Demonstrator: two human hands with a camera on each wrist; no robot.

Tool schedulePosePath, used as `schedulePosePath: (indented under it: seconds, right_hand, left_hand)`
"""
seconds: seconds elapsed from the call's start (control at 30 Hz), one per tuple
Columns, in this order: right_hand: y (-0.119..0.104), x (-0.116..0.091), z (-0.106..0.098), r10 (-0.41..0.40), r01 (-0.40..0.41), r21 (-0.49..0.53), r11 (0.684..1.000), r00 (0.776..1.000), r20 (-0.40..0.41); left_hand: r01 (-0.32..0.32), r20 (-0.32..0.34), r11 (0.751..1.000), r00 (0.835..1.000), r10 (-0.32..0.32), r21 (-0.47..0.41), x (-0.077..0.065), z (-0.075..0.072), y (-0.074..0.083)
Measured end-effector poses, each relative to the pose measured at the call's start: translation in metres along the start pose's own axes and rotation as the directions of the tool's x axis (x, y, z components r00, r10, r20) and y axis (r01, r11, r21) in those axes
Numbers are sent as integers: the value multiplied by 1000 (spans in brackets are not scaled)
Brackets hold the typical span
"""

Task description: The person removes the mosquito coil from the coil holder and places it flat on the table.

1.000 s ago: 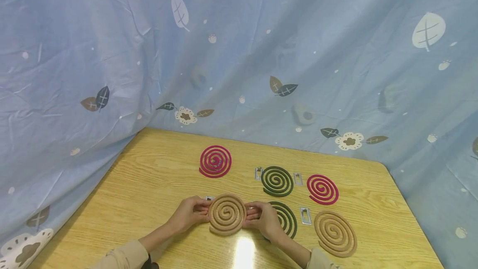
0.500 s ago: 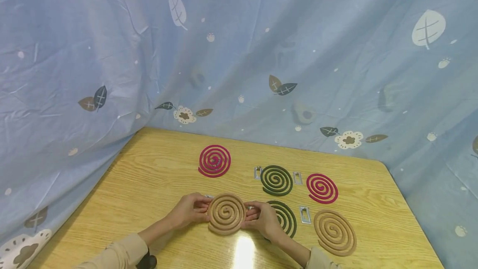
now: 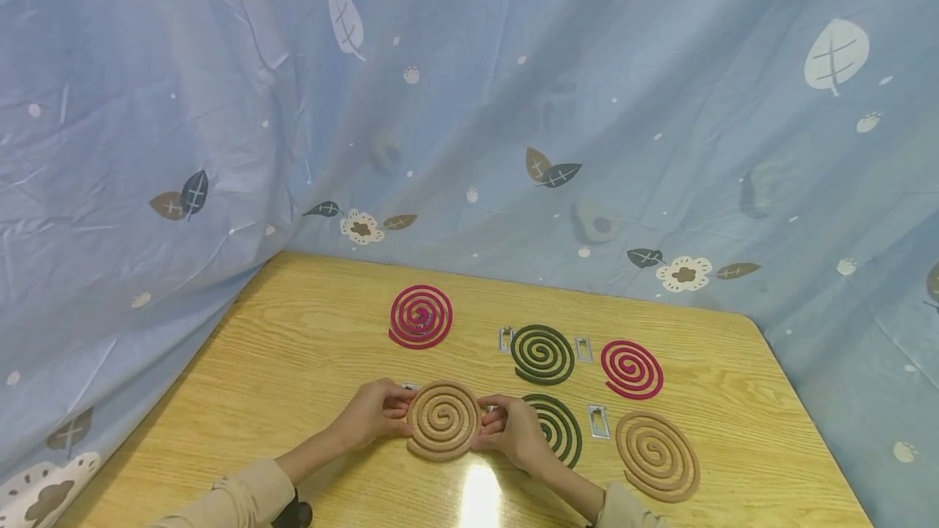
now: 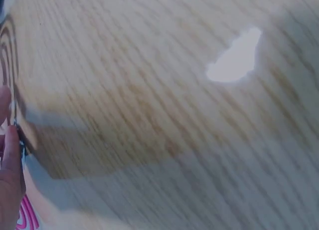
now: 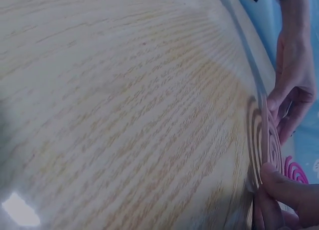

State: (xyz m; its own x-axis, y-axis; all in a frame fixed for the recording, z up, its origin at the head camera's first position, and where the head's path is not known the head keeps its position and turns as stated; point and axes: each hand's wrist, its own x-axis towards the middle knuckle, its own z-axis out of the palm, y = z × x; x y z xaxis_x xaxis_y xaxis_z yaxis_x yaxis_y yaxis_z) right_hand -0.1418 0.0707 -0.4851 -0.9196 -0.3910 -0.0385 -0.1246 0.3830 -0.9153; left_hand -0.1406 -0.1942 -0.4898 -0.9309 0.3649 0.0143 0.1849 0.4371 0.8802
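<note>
A tan mosquito coil is held flat between both hands near the front of the table. My left hand pinches its left rim, while my right hand pinches the right rim. In the right wrist view the coil appears edge-on, with its shadow on the wood beside it. Left-hand fingers show only at the left border of the left wrist view. A dark green coil lies partly hidden behind my right hand. Just past the left fingertips, a small metal stand is mostly covered.
On the wooden table lie a magenta coil at the back, another green coil, a second magenta coil and another tan coil. Metal stands lie among them. A blue patterned curtain encloses the back and sides.
Both hands keep the tan coil in nearly the same place. The view has shifted very slightly; nothing is let go or newly taken.
</note>
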Motion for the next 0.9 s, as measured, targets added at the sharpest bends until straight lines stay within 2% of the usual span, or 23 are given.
schedulePosePath:
  seconds: [0.1,0.33,0.57,0.9]
  right_hand:
    - [-1,0,0,-12,12,-18,1000,1000,7]
    - [0,2,-1,-45,46,-38,998,999,27]
    - [0,3,0,-76,79,-92,993,997,32]
    - [-4,3,0,-109,114,-137,984,993,40]
  left_hand:
    - [28,9,1000,1000,-28,10,1,0,1]
    - [23,13,1000,1000,-23,-3,0,-1,4]
    - [4,16,999,1000,-4,44,-1,-2,4]
    - [14,-1,995,1000,-14,96,0,2,5]
